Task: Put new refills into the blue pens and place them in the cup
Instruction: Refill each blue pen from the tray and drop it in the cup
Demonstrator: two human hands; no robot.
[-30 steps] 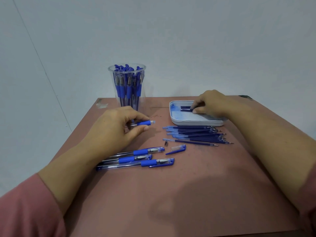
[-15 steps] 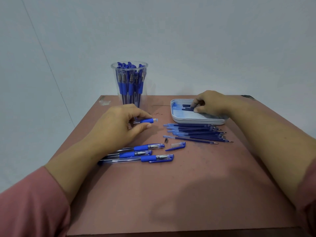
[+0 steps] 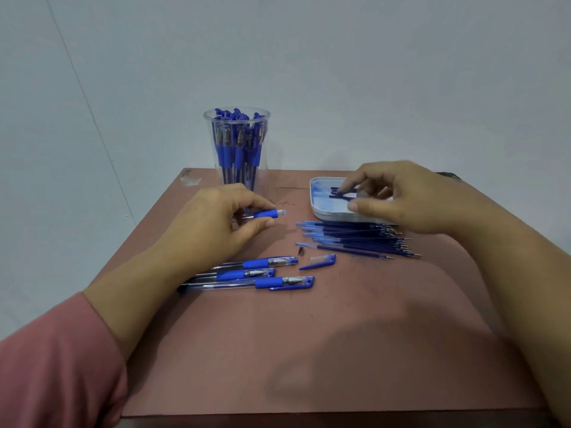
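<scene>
Blue pen barrel (image 3: 267, 214) sits in my left hand (image 3: 213, 223), pinched between thumb and curled fingers, grip end pointing right, just in front of the clear cup (image 3: 236, 143) packed with finished pens. My right hand (image 3: 411, 199) hangs over the white tray (image 3: 318, 208), fingers bent, one fingertip on the dark refills (image 3: 335, 196) lying inside; whether it actually grips one, I can't tell. New refills (image 3: 355, 237) lie piled on the surface (image 3: 309, 350) just in front of the tray. Nearer me: a small metal tip (image 3: 300, 250), a loose blue cap (image 3: 318, 261), and three capped pens (image 3: 256, 273) side by side.
</scene>
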